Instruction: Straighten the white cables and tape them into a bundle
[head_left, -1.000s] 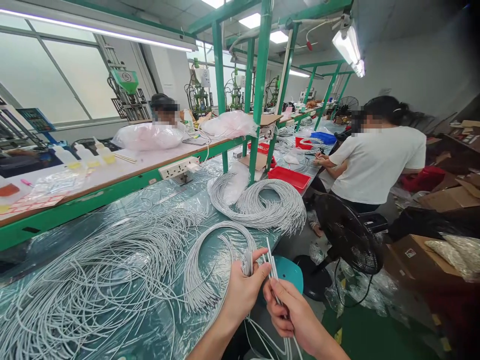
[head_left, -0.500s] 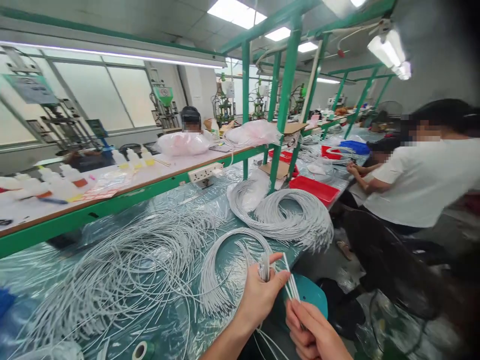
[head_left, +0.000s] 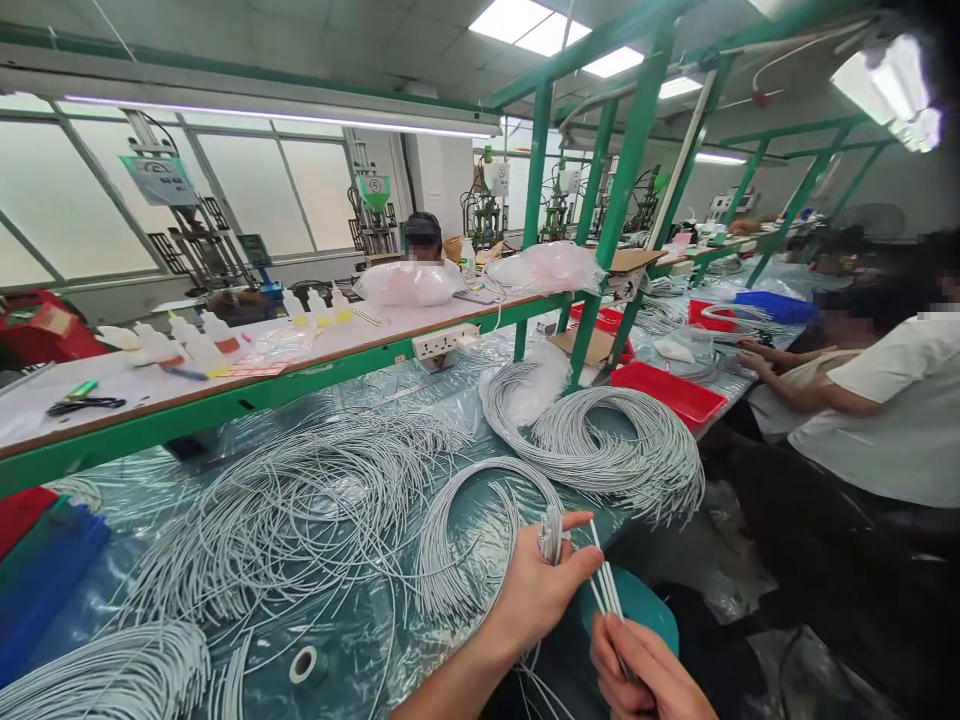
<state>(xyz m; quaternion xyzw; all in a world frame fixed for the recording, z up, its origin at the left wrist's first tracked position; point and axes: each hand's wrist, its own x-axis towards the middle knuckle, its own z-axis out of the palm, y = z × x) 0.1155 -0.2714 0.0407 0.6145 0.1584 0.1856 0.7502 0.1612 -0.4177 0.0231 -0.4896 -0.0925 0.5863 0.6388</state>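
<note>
My left hand (head_left: 534, 597) is closed around a bundle of thin grey-white cables (head_left: 553, 537), part of a curved coil (head_left: 439, 545) lying on the plastic-covered table. Its index finger and thumb reach toward the upper ends of a few white cables (head_left: 609, 590). Those cables stand tilted in my right hand (head_left: 646, 668), pinched between thumb and fingers. Their lower lengths are hidden behind the hand. To the left spreads a loose heap of similar cables (head_left: 277, 530). Larger coiled bundles (head_left: 630, 440) rest beyond my hands.
A small spool (head_left: 306, 665) and another cable bundle (head_left: 112, 670) lie at the near left. A red tray (head_left: 667, 392) sits by the right table edge. Bottles (head_left: 202, 345) stand on the raised shelf (head_left: 330, 350). A teal stool seat (head_left: 652, 610) is below. Co-workers (head_left: 892, 400) sit at right.
The view has swung left, so things appear further right and more of the near-left table shows. Both hands keep their hold on the cables, which look slightly more fanned out.
</note>
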